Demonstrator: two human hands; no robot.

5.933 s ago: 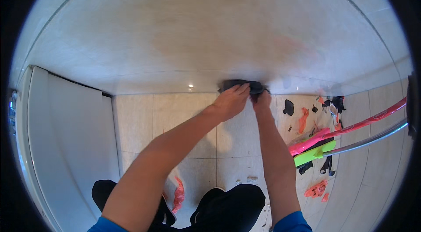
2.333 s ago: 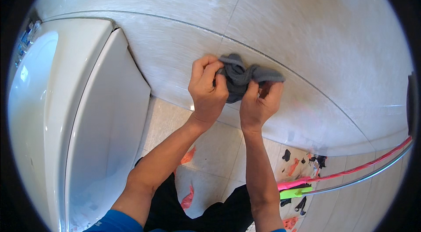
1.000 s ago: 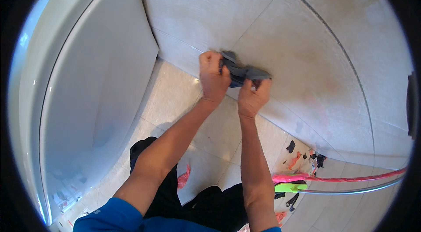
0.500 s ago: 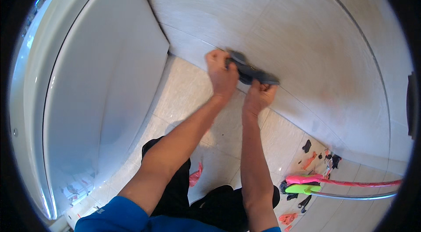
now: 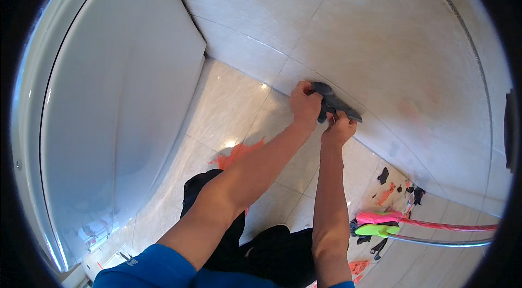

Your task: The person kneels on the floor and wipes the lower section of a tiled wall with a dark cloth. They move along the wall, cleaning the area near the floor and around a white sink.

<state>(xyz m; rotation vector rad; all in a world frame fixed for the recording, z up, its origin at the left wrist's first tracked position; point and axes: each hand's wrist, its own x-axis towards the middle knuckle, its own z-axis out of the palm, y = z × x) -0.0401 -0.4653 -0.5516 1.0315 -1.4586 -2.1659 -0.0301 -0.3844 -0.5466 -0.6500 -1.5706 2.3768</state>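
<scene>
A dark grey, limp, cloth-like piece [image 5: 338, 102] is stretched between my two hands, close to the tiled wall. I cannot tell exactly what kind of thing it is. My left hand [image 5: 306, 104] pinches its upper left end, fingers closed. At its lower right end, my right hand [image 5: 340, 128] grips it between thumb and fingers. Both arms reach forward, with the left a little higher than the right.
A glossy white appliance-like panel [image 5: 125, 81] stands at left. The pale tiled wall [image 5: 391, 59] fills the upper right. An orange-red plastic-like scrap [image 5: 239, 153] lies on the floor tiles by my left forearm. At right are a pink-and-green long-handled cleaning tool [image 5: 378, 229] and several dark scraps [image 5: 383, 175].
Both hands have moved right and a little down with the dark grey piece. It looks less blurred now. More of the orange-red scrap shows beside my left forearm.
</scene>
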